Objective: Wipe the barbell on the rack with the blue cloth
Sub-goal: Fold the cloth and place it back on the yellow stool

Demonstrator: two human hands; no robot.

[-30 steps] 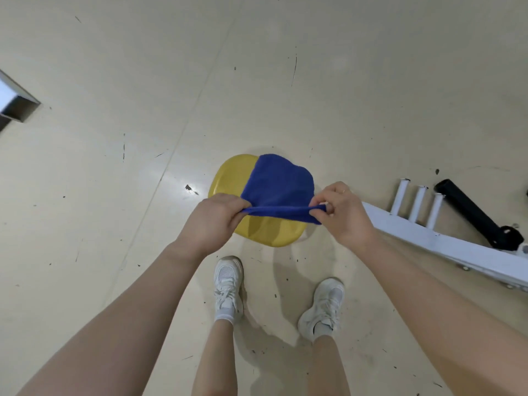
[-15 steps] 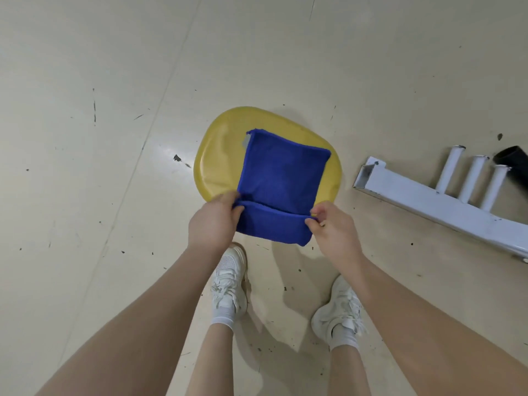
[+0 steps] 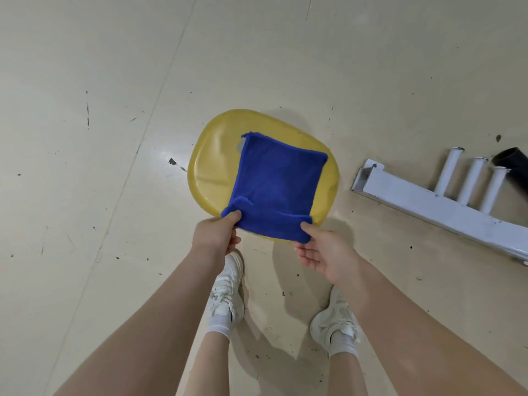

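Observation:
The blue cloth (image 3: pixel 275 190) lies folded on a yellow stool seat (image 3: pixel 211 170), its near edge hanging over the seat's front rim. My left hand (image 3: pixel 217 235) pinches the cloth's near left corner. My right hand (image 3: pixel 323 252) is at the near right corner with the palm turned up and the fingers spread; only the thumb touches the cloth. No barbell is in view.
A white metal frame (image 3: pixel 428 201) with three upright white pegs (image 3: pixel 471 178) lies on the floor to the right, with a black tube end (image 3: pixel 511 164) behind it. My two white shoes (image 3: pixel 225 292) stand just behind the stool on the beige floor.
The cloth went from stretched in the air between both hands to lying on the yellow seat. My right hand has loosened its pinch and opened; the left hand still grips its corner.

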